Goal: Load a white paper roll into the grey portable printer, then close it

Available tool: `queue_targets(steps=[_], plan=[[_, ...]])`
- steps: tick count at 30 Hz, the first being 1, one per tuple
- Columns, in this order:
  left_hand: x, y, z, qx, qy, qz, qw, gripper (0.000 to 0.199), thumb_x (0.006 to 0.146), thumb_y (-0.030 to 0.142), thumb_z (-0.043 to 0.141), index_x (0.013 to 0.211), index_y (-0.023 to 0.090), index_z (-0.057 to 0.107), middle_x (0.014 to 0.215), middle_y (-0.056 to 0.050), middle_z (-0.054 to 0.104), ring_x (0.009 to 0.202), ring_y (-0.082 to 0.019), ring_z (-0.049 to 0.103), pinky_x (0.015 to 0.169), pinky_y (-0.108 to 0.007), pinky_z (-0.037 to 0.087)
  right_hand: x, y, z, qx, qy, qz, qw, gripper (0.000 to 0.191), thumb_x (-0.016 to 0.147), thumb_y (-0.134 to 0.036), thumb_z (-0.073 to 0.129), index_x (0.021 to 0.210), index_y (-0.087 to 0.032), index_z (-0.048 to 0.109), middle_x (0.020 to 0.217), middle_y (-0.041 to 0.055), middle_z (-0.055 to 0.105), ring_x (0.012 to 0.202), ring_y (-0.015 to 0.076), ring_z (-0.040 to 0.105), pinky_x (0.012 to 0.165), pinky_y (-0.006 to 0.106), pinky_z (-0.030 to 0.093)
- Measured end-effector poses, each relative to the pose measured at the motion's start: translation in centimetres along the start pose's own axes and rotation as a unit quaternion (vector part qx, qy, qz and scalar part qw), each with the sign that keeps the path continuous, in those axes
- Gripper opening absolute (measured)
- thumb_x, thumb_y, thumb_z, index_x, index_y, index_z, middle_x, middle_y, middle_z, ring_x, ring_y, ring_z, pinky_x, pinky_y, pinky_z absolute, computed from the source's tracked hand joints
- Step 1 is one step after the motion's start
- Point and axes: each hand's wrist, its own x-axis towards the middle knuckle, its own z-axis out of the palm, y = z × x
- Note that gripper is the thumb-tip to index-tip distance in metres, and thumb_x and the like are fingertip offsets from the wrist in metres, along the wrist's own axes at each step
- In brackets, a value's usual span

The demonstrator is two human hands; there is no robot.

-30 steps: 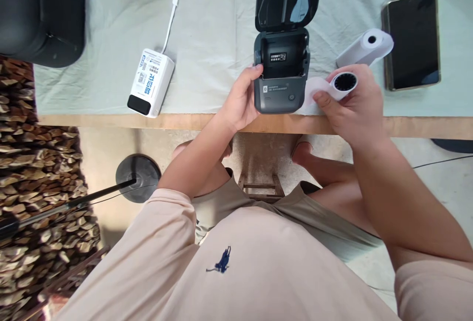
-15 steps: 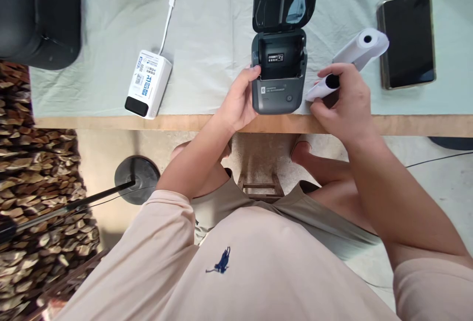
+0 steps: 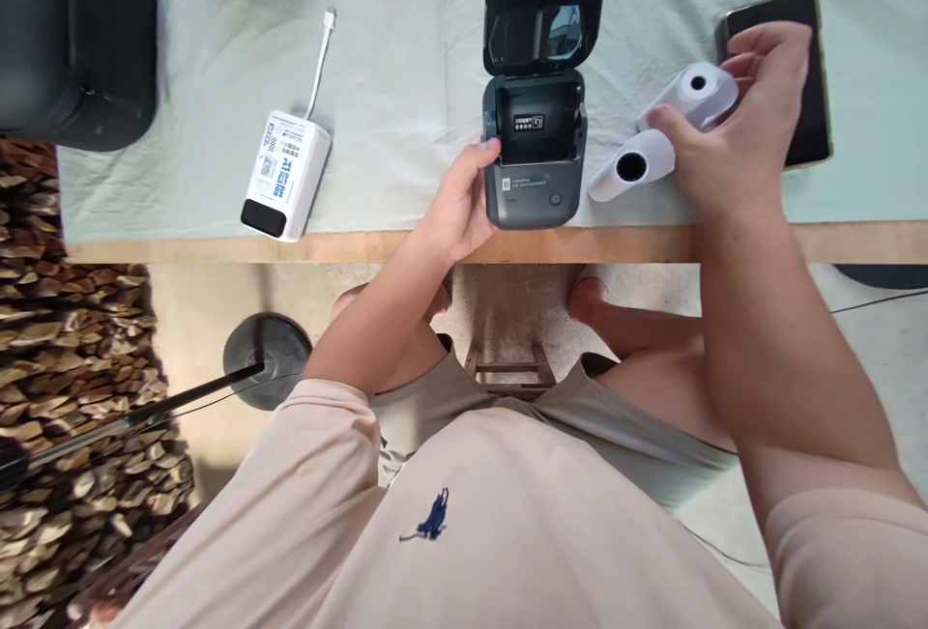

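A dark grey label printer (image 3: 535, 194) has its lid (image 3: 547, 1) raised and its inner bay bare. My left hand (image 3: 464, 199) grips the printer's left side, thumb on the upper edge. To the right of it lie two white paper rolls: the nearer roll (image 3: 649, 154) has a dark core, and the farther roll (image 3: 688, 93) has a small dark hole. My right hand (image 3: 750, 117) is at the right of both rolls, its thumb touching the paper between them and its fingers curved around the farther roll's right side.
A black phone (image 3: 808, 117) lies partly behind my right hand. On the left are a white power bank (image 3: 284, 175) with a short cable and a black case (image 3: 79, 40). The wooden table edge (image 3: 348, 247) runs in front of me.
My right hand has moved away from the nearer roll, up and to the right, to the farther roll. The nearer roll now shows more fully. My left hand still holds the printer.
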Motion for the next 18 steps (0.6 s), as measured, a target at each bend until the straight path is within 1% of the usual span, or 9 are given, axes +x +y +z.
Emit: queue_targets(steps=[2, 6, 8, 10, 12, 14, 16, 17, 18], plan=[[0.0, 0.0, 0.0, 0.001, 0.000, 0.005, 1.000, 0.028, 0.108, 0.043, 0.059, 0.113, 0.024, 0.080, 0.119, -0.008, 0.089, 0.139, -0.033, 0.081, 0.112, -0.043, 0.070, 0.2, -0.5, 0.3, -0.021, -0.006, 0.027, 0.999, 0.071, 0.068, -0.025, 0.100, 0.123, -0.028, 0.056, 0.128, 0.0106, 0.066, 0.112, 0.0283, 0.066, 0.101, 0.048, 0.055], [0.0, -0.1, 0.0, 0.002, 0.007, 0.011, 1.000, 0.026, 0.109, 0.040, 0.058, 0.108, 0.024, 0.078, 0.116, -0.008, 0.089, 0.143, -0.031, 0.079, 0.114, -0.041, 0.069, 0.2, -0.6, 0.2, -0.012, 0.000, 0.041, 0.999, 0.046, 0.076, -0.022, 0.092, 0.109, -0.027, 0.061, 0.109, 0.0073, 0.071, 0.098, 0.0250, 0.066, 0.092, 0.043, 0.056], [0.0, -0.2, 0.0, 0.002, 0.006, 0.016, 1.000, 0.028, 0.109, 0.040, 0.056, 0.107, 0.023, 0.077, 0.114, -0.007, 0.089, 0.144, -0.031, 0.078, 0.114, -0.041, 0.070, 0.5, 0.1, 0.4, 0.051, 0.032, 0.026, 0.998, 0.052, 0.075, -0.021, 0.089, 0.118, -0.028, 0.060, 0.107, 0.0050, 0.069, 0.091, 0.0222, 0.065, 0.086, 0.041, 0.055], [0.0, -0.2, -0.1, -0.001, 0.007, 0.016, 1.000, 0.028, 0.109, 0.040, 0.056, 0.110, 0.022, 0.077, 0.114, -0.007, 0.089, 0.143, -0.031, 0.079, 0.113, -0.042, 0.070, 1.1, 1.0, 0.6, 0.173, 0.076, 0.015, 0.982, 0.057, 0.076, -0.026, 0.087, 0.124, -0.030, 0.055, 0.107, 0.0032, 0.064, 0.092, 0.0216, 0.066, 0.083, 0.041, 0.055], [0.0, -0.2, 0.0, -0.004, 0.017, 0.010, 1.000, 0.028, 0.109, 0.041, 0.057, 0.115, 0.022, 0.077, 0.115, -0.008, 0.089, 0.141, -0.033, 0.080, 0.112, -0.045, 0.071, 1.8, 1.5, 0.6, 0.289, 0.107, 0.020, 0.951, 0.042, 0.086, -0.036, 0.077, 0.121, -0.030, 0.054, 0.112, 0.0056, 0.063, 0.102, 0.0252, 0.072, 0.084, 0.044, 0.057], [0.0, -0.3, 0.0, -0.005, 0.034, 0.004, 0.999, 0.029, 0.109, 0.043, 0.057, 0.119, 0.022, 0.076, 0.114, -0.008, 0.089, 0.141, -0.034, 0.080, 0.111, -0.047, 0.072, 2.4, 1.2, -0.2, 0.363, 0.074, 0.079, 0.925, 0.031, 0.099, -0.046, 0.059, 0.125, -0.030, 0.063, 0.128, 0.0116, 0.068, 0.122, 0.0324, 0.075, 0.090, 0.051, 0.061], [0.0, -0.3, 0.1, -0.005, 0.044, 0.001, 0.999, 0.032, 0.109, 0.044, 0.057, 0.122, 0.022, 0.075, 0.113, -0.008, 0.089, 0.141, -0.035, 0.081, 0.110, -0.048, 0.072, 2.7, -0.4, -1.7, 0.410, -0.020, 0.148, 0.900, 0.050, 0.105, -0.051, 0.043, 0.144, -0.035, 0.069, 0.159, 0.0113, 0.065, 0.149, 0.0365, 0.067, 0.105, 0.059, 0.063], [-0.1, -0.3, 0.2, -0.006, 0.045, 0.000, 0.999, 0.032, 0.109, 0.045, 0.057, 0.123, 0.022, 0.075, 0.112, -0.008, 0.089, 0.140, -0.035, 0.081, 0.110, -0.048, 0.073, 2.7, -1.8, -2.5, 0.415, -0.050, 0.142, 0.897, 0.055, 0.106, -0.051, 0.037, 0.149, -0.039, 0.069, 0.171, 0.0059, 0.059, 0.158, 0.0356, 0.061, 0.113, 0.061, 0.062], [-0.1, -0.3, 0.2, -0.006, 0.044, 0.000, 0.999, 0.032, 0.109, 0.044, 0.058, 0.123, 0.022, 0.075, 0.111, -0.007, 0.089, 0.140, -0.035, 0.081, 0.110, -0.048, 0.073, 2.6, -3.4, -3.2, 0.410, -0.096, 0.110, 0.900, 0.060, 0.107, -0.047, 0.030, 0.153, -0.043, 0.068, 0.182, -0.0028, 0.047, 0.169, 0.0306, 0.051, 0.123, 0.060, 0.058]])
